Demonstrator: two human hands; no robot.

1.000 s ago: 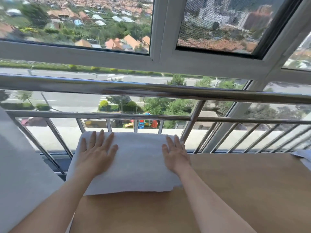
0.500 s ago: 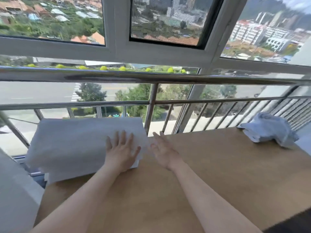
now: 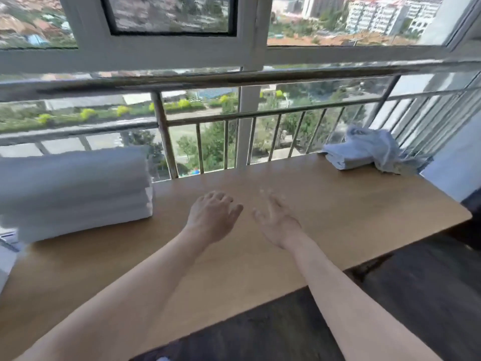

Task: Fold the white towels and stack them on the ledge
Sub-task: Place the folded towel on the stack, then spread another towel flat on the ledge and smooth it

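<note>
Folded white towels [image 3: 75,194] sit stacked at the tabletop's [image 3: 338,212] left edge; left hand [image 3: 212,217] and right hand [image 3: 277,222] hover mid-tabletop, loosely spread, holding nothing.

Two bare, slender forearms are shown, the left forearm [image 3: 125,295] and the right forearm [image 3: 346,303], uncovered from the lower edge of the view up to the wrists. The left hand [image 3: 212,217] and the right hand [image 3: 277,221] are likewise bare. The right hand's fingers [image 3: 273,201] are blurred, so finer detail cannot be made out.

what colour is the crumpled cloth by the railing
The crumpled cloth is pale blue; head view.
</note>
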